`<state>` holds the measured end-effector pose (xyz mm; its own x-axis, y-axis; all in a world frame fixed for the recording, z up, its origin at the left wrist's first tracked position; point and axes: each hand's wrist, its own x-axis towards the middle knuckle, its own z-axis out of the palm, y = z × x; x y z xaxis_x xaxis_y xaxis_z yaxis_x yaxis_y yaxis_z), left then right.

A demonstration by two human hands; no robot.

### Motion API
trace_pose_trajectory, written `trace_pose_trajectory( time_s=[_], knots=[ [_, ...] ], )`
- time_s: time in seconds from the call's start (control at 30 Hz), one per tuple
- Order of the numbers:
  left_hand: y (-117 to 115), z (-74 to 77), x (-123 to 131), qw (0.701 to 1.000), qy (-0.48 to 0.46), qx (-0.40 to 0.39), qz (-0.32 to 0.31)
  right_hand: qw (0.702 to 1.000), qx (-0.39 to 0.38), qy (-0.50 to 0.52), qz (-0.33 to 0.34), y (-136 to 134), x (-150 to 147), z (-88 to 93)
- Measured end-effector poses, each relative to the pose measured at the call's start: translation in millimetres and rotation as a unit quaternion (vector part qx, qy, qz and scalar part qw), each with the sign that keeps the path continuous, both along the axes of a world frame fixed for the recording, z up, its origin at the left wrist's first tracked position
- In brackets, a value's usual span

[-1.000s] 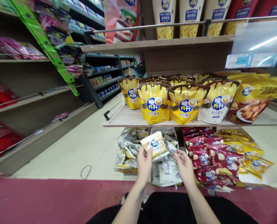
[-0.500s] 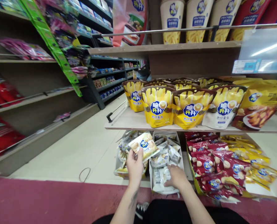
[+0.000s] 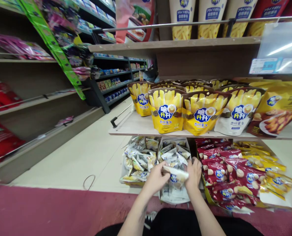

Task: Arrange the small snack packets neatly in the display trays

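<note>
My left hand (image 3: 156,178) grips the left end of a small white and yellow snack packet (image 3: 175,174), thumb toward me. The packet is tilted, so its front is seen at a slant. At its right end, my right hand (image 3: 193,173) has its fingers curled and touches the packet; part of its grip is hidden. Both hands are over a narrow white box (image 3: 161,193) filled with similar pale packets (image 3: 172,155). Left of it, another box (image 3: 123,175) holds more white and yellow packets (image 3: 139,160).
To the right, an open box (image 3: 208,196) carries maroon packets (image 3: 218,173) and yellow packets (image 3: 276,180). Just above the boxes juts a shelf (image 3: 126,127) with standing yellow pouches (image 3: 165,113). A thin loop (image 3: 88,182) lies on the pale base at left.
My left hand has lowered the packet and moved it right, over the narrow box. My right hand has risen from the box's packets to the held packet's right end.
</note>
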<state>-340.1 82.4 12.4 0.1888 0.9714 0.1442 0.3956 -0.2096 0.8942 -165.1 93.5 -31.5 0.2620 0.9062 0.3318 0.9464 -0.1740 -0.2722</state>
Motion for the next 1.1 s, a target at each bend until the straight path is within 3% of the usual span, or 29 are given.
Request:
trace_pose_trajectory(
  time_s=[0.17, 0.27, 0.37, 0.47, 0.57, 0.63, 0.73, 0.83, 0.9, 0.97, 1.03, 1.1],
  knots=[
    [-1.7, -11.9, -0.8, 0.982, 0.19, -0.005, 0.002, 0.988, 0.068, 0.11, 0.079, -5.8, 10.8, 21.1],
    [-2.3, -12.4, -6.7, 0.968, 0.247, -0.022, 0.034, 0.956, 0.103, 0.267, 0.071, -13.2, 15.4, 40.2],
    [-7.1, 1.0, -5.6, 0.968, 0.241, 0.02, 0.073, 0.883, 0.132, 0.446, 0.065, -20.9, 18.9, 59.7],
    [-16.7, 19.3, 5.1, 0.979, 0.145, 0.115, 0.091, 0.796, 0.107, 0.588, 0.099, -26.3, 20.1, 73.2],
    [-26.9, 27.4, 20.1, 0.977, 0.119, 0.175, 0.007, 0.721, 0.03, 0.684, 0.106, -29.1, 19.1, 79.7],
    [-31.4, 25.5, 28.5, 0.971, 0.141, 0.187, -0.05, 0.694, 0.005, 0.715, 0.088, -30.9, 19.2, 82.7],
    [-34.4, 19.8, 35.3, 0.969, 0.154, 0.184, -0.065, 0.689, -0.014, 0.719, 0.09, -35.7, 23.5, 89.9],
    [-35.9, 18.5, 37.1, 0.974, 0.122, 0.181, -0.052, 0.693, -0.046, 0.707, 0.135, -42.1, 31.5, 100.8],
    [-36.8, 19.8, 38.1, 0.986, 0.045, 0.161, -0.028, 0.704, -0.06, 0.687, 0.17, -45.0, 36.4, 107.1],
    [-37.2, 21.3, 40.4, 0.992, -0.09, 0.088, 0.01, 0.732, -0.04, 0.65, 0.199, -45.6, 39.4, 110.1],
    [-37.2, 22.6, 43.8, 0.965, -0.259, -0.038, 0.032, 0.759, 0.007, 0.613, 0.22, -44.1, 39.5, 109.3],
    [-37.0, 23.4, 47.3, 0.903, -0.398, -0.162, 0.018, 0.767, 0.041, 0.597, 0.232, -41.7, 36.7, 105.8]
  ],
)
